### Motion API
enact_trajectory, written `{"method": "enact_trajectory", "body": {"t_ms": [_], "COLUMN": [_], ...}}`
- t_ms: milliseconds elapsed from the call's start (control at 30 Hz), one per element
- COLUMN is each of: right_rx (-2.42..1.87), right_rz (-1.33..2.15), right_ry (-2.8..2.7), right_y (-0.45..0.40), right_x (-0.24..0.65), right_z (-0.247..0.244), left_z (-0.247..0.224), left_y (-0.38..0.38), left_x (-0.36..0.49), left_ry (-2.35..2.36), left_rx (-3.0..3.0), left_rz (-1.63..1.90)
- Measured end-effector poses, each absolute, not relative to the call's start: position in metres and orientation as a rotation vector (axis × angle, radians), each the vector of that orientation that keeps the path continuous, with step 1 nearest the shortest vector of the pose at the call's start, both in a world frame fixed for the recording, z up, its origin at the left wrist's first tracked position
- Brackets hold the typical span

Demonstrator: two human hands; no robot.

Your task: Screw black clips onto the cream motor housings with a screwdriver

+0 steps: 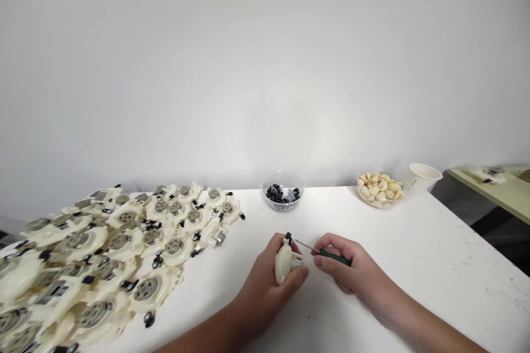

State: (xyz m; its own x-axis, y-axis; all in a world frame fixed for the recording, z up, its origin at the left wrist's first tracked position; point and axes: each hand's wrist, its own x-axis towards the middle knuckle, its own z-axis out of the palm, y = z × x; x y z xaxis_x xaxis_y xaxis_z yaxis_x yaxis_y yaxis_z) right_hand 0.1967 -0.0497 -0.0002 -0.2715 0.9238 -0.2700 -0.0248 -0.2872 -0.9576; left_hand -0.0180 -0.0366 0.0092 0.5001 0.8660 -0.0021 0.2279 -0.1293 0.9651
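Observation:
My left hand is closed around a cream plastic housing, tilted on end with a small black piece at its top. Between the fingers of my right hand is a screwdriver with a dark green handle. Its thin shaft points left, and the tip is close to the black piece; whether they touch I cannot tell. The far side of the housing is hidden by my fingers.
Many similar cream housings with round metal parts cover the table's left side. Behind my hands stands a clear bowl of small black parts and screws. A bowl of pale nut-like pieces and a paper cup are at the back right.

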Motion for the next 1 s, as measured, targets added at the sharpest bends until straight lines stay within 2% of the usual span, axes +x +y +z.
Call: {"method": "enact_trajectory", "body": {"t_ms": [233, 433, 567, 633, 800, 1000], "right_rx": [-1.292, -1.471, -1.506, -1.458, -1.144, -1.277], "right_rz": [1.369, 0.631, 0.330, 0.344, 0.788, 0.915], "right_ry": [-1.329, -1.912, -2.072, -2.058, -2.013, -1.786], "right_y": [-0.044, -0.033, -0.031, -0.036, -0.057, -0.064], "right_x": [0.211, 0.222, 0.220, 0.215, 0.198, 0.155], "right_z": [0.007, -0.011, -0.014, -0.005, 0.020, 0.019], "left_z": [0.014, 0.013, 0.008, 0.007, 0.010, 0.008], "left_y": [-0.040, -0.042, -0.042, -0.043, -0.045, -0.037], "left_x": [-0.021, -0.023, -0.021, -0.021, -0.024, -0.026], "left_ry": [0.771, 0.742, 0.786, 0.791, 0.703, 0.744], "left_rx": [1.572, 1.599, 1.625, 1.638, 1.633, 1.504], "left_rz": [0.728, 0.732, 0.793, 0.840, 0.985, 1.058]}}
